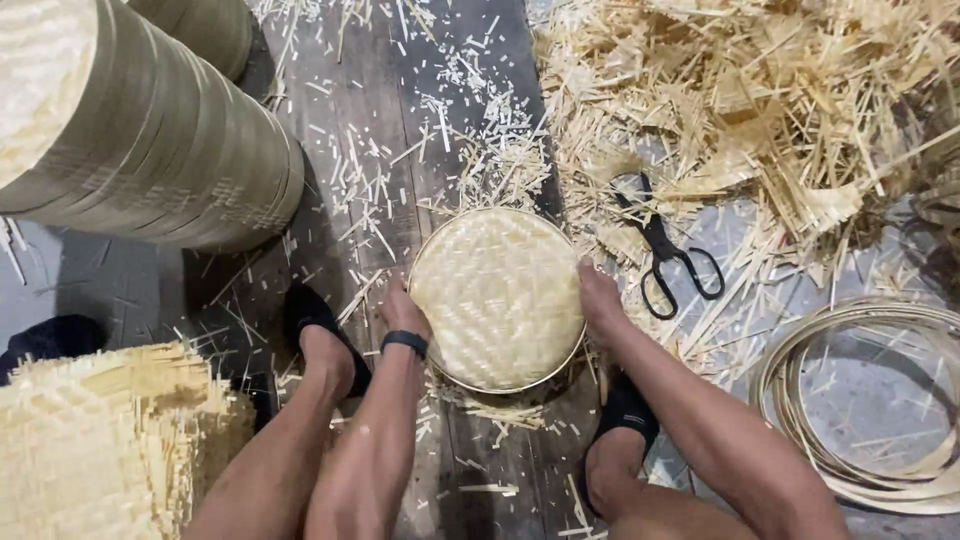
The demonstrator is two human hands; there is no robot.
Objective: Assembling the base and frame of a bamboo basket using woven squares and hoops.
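Note:
A round woven bamboo tray (497,297) lies on the wooden floor between my feet. My left hand (403,312) grips its left rim; a black band sits on that wrist. At the tray's right rim, my right hand (597,296) holds the edge with its fingers curled down. The weave is pale yellow, framed by a thin bamboo hoop. Black scissors (665,255) lie just right of the tray, on bamboo scraps.
A tall stack of finished round trays (140,130) lies on its side at upper left. Square woven mats (100,440) are piled at lower left. Bamboo offcuts (740,90) heap at upper right. Coiled bamboo hoops (880,400) rest at right.

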